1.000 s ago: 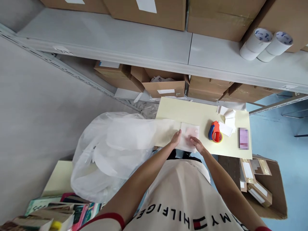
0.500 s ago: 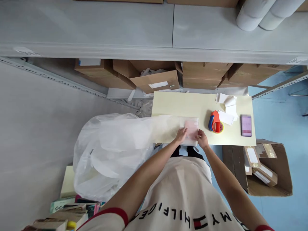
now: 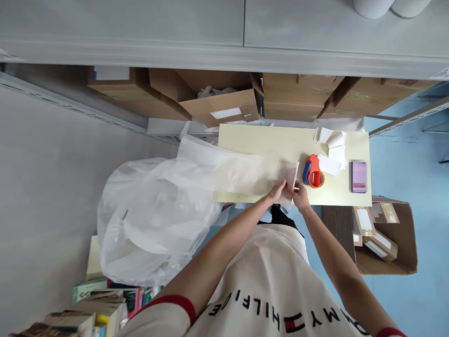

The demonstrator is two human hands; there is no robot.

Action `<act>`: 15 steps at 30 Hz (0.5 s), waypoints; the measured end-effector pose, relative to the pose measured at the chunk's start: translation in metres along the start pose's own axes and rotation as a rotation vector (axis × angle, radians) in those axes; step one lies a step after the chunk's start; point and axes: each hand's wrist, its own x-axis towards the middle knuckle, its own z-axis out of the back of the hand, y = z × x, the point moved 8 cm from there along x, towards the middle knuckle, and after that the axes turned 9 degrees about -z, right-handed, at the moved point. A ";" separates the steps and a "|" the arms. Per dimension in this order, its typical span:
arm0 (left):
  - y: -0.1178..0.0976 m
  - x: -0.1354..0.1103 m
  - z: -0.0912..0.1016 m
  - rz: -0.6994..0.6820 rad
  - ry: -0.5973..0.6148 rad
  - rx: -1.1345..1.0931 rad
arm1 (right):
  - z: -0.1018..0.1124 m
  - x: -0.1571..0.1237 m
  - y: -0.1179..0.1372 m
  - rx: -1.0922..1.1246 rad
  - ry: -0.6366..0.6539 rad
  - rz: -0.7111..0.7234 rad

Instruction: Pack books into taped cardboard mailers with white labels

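Observation:
At the table's front edge, my left hand (image 3: 277, 191) and my right hand (image 3: 300, 196) close on a flat pinkish packet (image 3: 291, 175) wrapped in translucent white packing sheet. It is tilted up on edge, its face turned to the left. Left fingers press its left side; the right fingers pinch its lower right side. What lies inside the wrapping cannot be made out. Left of the packet, a loose length of packing sheet (image 3: 235, 171) runs over the table to a big, puffy translucent roll (image 3: 154, 224).
Right of my hands on the cream table (image 3: 252, 135) lie a red and blue tape dispenser (image 3: 312, 171), white papers (image 3: 331, 161) and a blurred purple item (image 3: 358, 177). A carton of small boxes (image 3: 403, 238) stands at right. Cardboard boxes (image 3: 224, 112) fill the shelf behind; books (image 3: 101, 304) are stacked lower left.
The packet has gone from lying flat to tilted on edge and shifted right with both hands. The loose sheet end has lifted and bunched at the left. The camera view has shifted slightly.

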 end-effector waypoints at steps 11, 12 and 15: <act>-0.014 -0.017 0.080 -0.093 -0.171 0.052 | -0.047 0.014 -0.022 -0.360 -0.085 0.192; -0.014 -0.016 0.083 -0.110 -0.173 0.096 | -0.039 0.013 -0.026 -0.359 -0.131 0.184; -0.015 -0.014 0.089 -0.148 -0.162 0.230 | -0.027 0.016 -0.042 -0.217 -0.169 0.062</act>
